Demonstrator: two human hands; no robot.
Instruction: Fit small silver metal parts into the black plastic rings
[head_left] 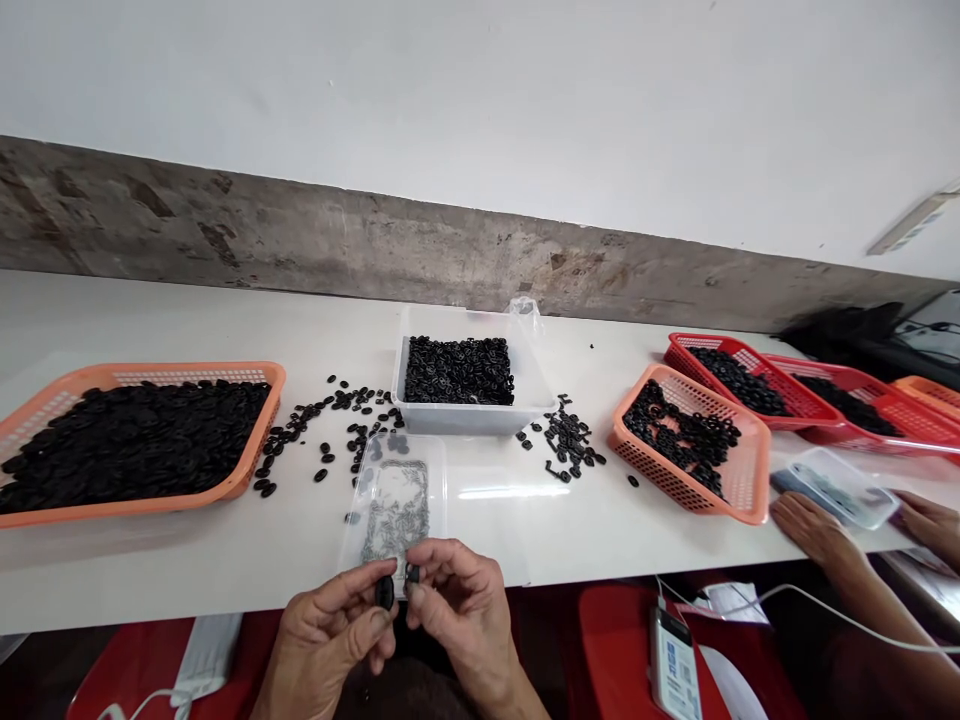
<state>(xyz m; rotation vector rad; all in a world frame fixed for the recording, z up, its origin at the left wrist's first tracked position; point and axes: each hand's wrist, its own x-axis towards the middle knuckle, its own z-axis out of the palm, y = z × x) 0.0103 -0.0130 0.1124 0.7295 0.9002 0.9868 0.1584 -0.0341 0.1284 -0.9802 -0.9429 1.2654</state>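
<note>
Between thumb and index finger of my left hand [330, 635] is a black oval plastic piece [385, 593], turned on edge. My right hand [469, 610] pinches a smaller black plastic piece [412, 573] close beside it; a narrow gap shows between the two. Both hands are at the table's front edge, just below a shallow clear plastic tray [438, 470] that has many tiny silvery metal parts [397, 510] scattered in it. Behind that tray stands a translucent white bin [480, 418] heaped with small black pieces. What the small parts are is too fine to tell.
An orange basket [259, 440] of black ovals stands left, another [750, 500] right, with loose black pieces [570, 440] between. Red baskets [679, 345] lie farther right. A co-worker's hands [817, 530] hold a clear box [874, 508]. A white cable [825, 600] crosses below the table edge.
</note>
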